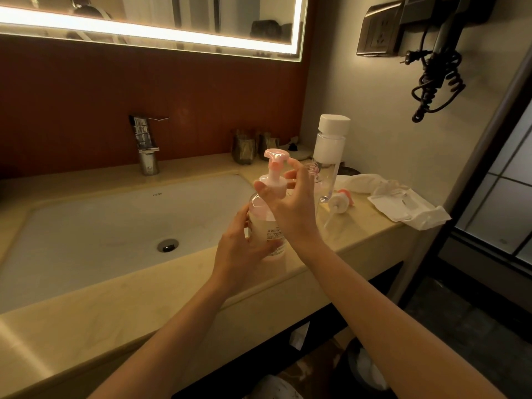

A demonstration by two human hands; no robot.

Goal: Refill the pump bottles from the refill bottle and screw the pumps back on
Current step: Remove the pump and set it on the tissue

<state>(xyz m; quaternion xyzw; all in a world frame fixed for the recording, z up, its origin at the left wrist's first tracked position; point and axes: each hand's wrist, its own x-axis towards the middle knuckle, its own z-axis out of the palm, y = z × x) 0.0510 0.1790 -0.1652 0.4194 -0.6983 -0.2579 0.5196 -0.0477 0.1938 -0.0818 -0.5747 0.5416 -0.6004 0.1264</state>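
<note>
The left hand (244, 249) wraps round the lower body of a clear pump bottle (266, 226), which stands on the near edge of the worktop (172, 283), just right of the sink (86, 226). That grip is closed on the bottle and steadies it. The right hand (290, 205) comes in from the right. Its thumb and fingertips pinch the white collar under the pink pump head (275, 156), so this grip is closed on the pump.

I judge the step in hand to be screwing this pump back onto a bottle that already holds liquid. Whether the thread is fully home cannot be told. The next move likely calls for a firm hold low down while the collar is turned until it seats square, with the nozzle kept clear of the fingers.

Just beyond, a second pump (339, 201) lies on its side on the worktop with its dip tube pointing toward the near edge. Behind the right hand, the open neck of a second bottle (313, 169) peeks out; its fill level is hidden. The tall refill bottle (329, 151) stands upright beside it with its white cap (334, 123) on. So one bottle seems left to finish.

A crumpled white cloth (359, 182) and a white packet (403, 208) lie further right. Two dark cups (243, 148) and the tap (145, 145) stand along the back wall.
</note>
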